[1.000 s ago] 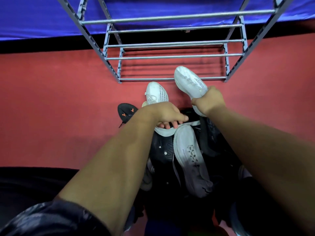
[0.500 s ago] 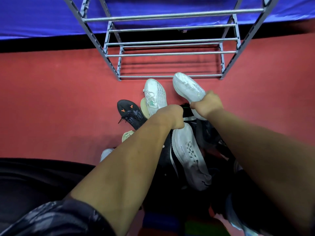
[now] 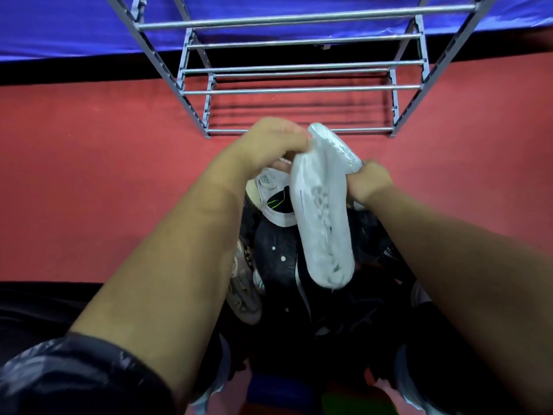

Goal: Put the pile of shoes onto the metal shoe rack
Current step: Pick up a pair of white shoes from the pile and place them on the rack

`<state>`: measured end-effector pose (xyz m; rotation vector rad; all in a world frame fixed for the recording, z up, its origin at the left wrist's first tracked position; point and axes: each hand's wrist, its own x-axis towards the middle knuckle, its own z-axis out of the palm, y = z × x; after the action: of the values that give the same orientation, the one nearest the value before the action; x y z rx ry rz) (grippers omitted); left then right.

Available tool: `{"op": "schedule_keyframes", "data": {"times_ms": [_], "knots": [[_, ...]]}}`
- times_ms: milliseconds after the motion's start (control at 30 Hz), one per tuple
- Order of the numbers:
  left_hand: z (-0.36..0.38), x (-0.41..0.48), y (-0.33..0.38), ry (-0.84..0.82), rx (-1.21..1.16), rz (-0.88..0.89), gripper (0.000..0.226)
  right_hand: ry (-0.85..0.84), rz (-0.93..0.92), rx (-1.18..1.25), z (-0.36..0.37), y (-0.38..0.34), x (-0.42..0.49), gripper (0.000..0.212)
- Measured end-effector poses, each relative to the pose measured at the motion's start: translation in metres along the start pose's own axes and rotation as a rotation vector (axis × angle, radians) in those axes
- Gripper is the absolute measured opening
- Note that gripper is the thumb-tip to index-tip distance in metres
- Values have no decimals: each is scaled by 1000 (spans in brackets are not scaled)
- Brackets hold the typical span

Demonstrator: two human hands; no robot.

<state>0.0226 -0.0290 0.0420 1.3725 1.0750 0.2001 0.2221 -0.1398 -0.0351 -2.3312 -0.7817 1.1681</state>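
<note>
Lifted clear of the shoe pile since a moment ago, one white sneaker hangs in the curled left grip and its sole-up mate in the clenched right grip, both near the metal shoe rack, so shelving looks next.

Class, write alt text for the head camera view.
The left hand and right hand grip white shoes over a pile of dark shoes. Ahead, the rack holds no shoes and stands on a red floor.
</note>
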Motion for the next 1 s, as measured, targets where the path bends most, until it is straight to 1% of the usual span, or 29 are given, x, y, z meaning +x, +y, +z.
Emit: {"op": "schedule_keyframes", "data": {"times_ms": [67,133,267,333,400,433,467,533,600,667,767,800,833,900,967,1000], "knots": [[-12,9,9,110,-58,23,14,-20,5,-15,1,0,2,35],[-19,19,10,180,-66,4,18,-20,-9,-41,1,0,3,32],[-25,35,-12,251,37,-37,16,4,-48,-107,2,5,10,36],[-21,45,-28,341,24,-40,13,7,-59,-108,3,5,11,44],[-11,53,-39,424,87,-89,18,0,-87,-101,5,8,14,45],[-4,53,-41,424,179,-146,23,-3,-105,-112,5,8,14,42],[3,51,-40,392,288,-218,25,-12,-114,-123,6,8,16,40],[17,45,-33,267,480,-364,22,-19,-122,-141,8,8,20,41],[33,38,-20,77,641,-442,35,-12,-115,-166,8,6,23,42],[50,35,-9,-74,743,-488,40,-27,-97,-175,7,5,27,44],[69,33,2,-248,874,-591,48,-65,-83,-147,1,6,34,52],[72,32,3,-320,916,-627,50,-86,-82,-140,-2,7,36,52],[73,33,4,-389,930,-660,46,-122,-80,-131,-4,6,37,49],[73,36,0,-436,943,-674,29,-250,-89,-120,-9,3,35,34],[73,38,0,-399,979,-649,30,-356,-97,-160,-12,0,33,32],[73,39,1,-336,1016,-623,27,-378,-95,-200,-13,-1,33,34]]}}
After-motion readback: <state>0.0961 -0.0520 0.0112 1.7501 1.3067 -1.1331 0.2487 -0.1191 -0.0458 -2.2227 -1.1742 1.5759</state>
